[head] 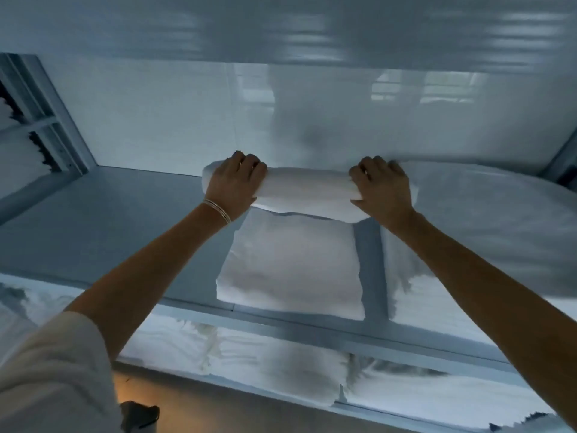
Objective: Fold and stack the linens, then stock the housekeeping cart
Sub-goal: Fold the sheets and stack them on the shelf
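Gripping a rolled white linen [307,190] at both ends, I hold it over the back part of the shelf [93,220], close to the rear wall. My left hand [232,185] wraps its end with the fingers [249,162] curled over the top; my right hand [382,189] does the same at the other end. The roll sits at the far edge of a folded linen [292,264] that already lies flat on the shelf, overlapping it slightly, though I cannot tell whether the roll rests on it or hangs just above.

To my right a larger pile of white linen [487,226] occupies the same shelf, just beside the folded piece. The shelf below [281,357] is packed with more stacked white linen. So a good share of folding and stacking looks done, I judge. This roll is not yet released, the left stretch of the shelf has room, and no cart is in view, so stocking it seems wholly ahead.
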A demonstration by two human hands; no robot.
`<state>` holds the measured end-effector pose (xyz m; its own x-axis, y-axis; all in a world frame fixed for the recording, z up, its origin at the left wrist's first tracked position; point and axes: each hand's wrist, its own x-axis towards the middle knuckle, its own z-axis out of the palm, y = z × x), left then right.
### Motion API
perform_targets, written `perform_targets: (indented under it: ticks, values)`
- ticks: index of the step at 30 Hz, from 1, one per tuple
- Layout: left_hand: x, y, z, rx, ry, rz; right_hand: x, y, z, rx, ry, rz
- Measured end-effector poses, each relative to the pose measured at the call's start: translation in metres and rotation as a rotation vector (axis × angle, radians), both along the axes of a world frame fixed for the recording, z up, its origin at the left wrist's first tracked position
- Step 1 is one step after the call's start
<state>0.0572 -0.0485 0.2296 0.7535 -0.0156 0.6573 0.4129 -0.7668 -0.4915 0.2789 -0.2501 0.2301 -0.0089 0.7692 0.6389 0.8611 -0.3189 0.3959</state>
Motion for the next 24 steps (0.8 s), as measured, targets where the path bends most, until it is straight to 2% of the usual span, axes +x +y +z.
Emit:
perform_targets:
  ticks: [3, 5, 7, 9, 13, 17, 20, 22, 24]
  values:
    - [0.002, 0.016, -0.077, 0.027, -0.054, -0.132, -0.009, -0.001, -0.082, -0.09, 0.118, -0.063]
    - [-0.009, 0.016, -0.147, -0.01, 0.08, -0.16, -0.025, -0.004, -0.151, -0.276, 0.246, -0.101]
    - [-0.027, 0.008, -0.203, -0.146, 0.303, -0.135, -0.046, -0.01, -0.201, -0.458, 0.315, -0.112]
    - [-0.041, 0.009, -0.231, -0.292, 0.41, -0.095, -0.056, -0.009, -0.224, -0.488, 0.363, -0.142]
    - [-0.047, 0.031, -0.221, -0.456, 0.566, 0.001, -0.048, -0.01, -0.221, -0.428, 0.418, -0.159]
    - [-0.035, 0.044, -0.189, -0.306, 0.337, -0.196, -0.032, -0.001, -0.2, -0.254, 0.258, -0.037]
    - [-0.016, 0.058, -0.156, -0.26, 0.217, -0.146, -0.02, 0.012, -0.168, -0.194, 0.25, -0.128]
    - [-0.017, 0.054, -0.17, -0.249, 0.228, -0.092, -0.024, 0.005, -0.173, -0.236, 0.244, -0.168]
    - [-0.035, 0.035, -0.214, -0.265, 0.368, -0.061, -0.041, -0.007, -0.207, -0.37, 0.249, -0.156]
